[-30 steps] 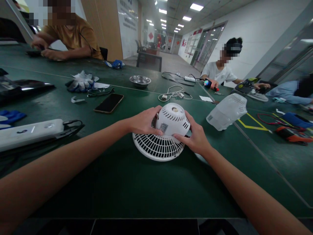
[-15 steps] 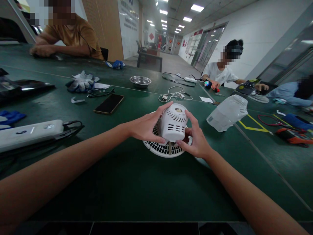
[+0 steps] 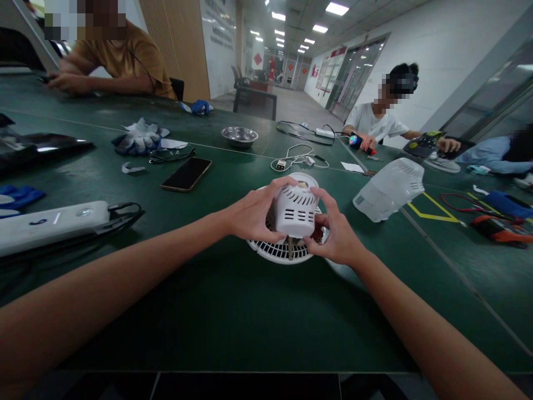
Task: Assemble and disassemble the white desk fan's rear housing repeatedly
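A white vented fan motor cover (image 3: 295, 212) sits over a round white fan grille (image 3: 272, 253) on the green table. My left hand (image 3: 258, 213) grips the cover's left side, thumb low at its front edge and fingers near the top. From the right, my right hand (image 3: 335, 233) holds the same cover, index finger at the upper edge and thumb at the lower front corner. Reddish-brown parts show partly beneath the cover by my right fingers. Whether the cover touches what lies under it, I cannot tell.
A translucent white plastic piece (image 3: 389, 190) stands to the right. A phone (image 3: 186, 174), a metal bowl (image 3: 239, 136) and a coiled white cable (image 3: 300, 159) lie beyond my hands. A white power strip (image 3: 54, 225) is at left. Co-workers sit across the table.
Both hands keep hold of the motor cover, which has tipped very slightly, its top opening appearing a little higher. The view has shifted slightly.
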A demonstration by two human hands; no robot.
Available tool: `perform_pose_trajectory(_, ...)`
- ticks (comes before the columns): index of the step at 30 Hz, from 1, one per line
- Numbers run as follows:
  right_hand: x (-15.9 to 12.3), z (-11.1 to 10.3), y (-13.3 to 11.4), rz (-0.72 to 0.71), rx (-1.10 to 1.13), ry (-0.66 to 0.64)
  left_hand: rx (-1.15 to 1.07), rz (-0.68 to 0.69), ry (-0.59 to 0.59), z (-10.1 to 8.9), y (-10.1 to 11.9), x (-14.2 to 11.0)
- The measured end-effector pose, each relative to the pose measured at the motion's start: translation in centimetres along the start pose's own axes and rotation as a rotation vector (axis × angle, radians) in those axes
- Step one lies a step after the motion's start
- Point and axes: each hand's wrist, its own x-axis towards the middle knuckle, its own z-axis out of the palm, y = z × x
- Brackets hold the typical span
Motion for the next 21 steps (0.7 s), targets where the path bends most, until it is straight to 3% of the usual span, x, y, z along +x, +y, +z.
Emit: perform_pose_trajectory(21,0.54,-0.76,0.04,-0.007,0.048,-0.092,-0.059,-0.001,-0.045,-0.61,-0.44,0.22)
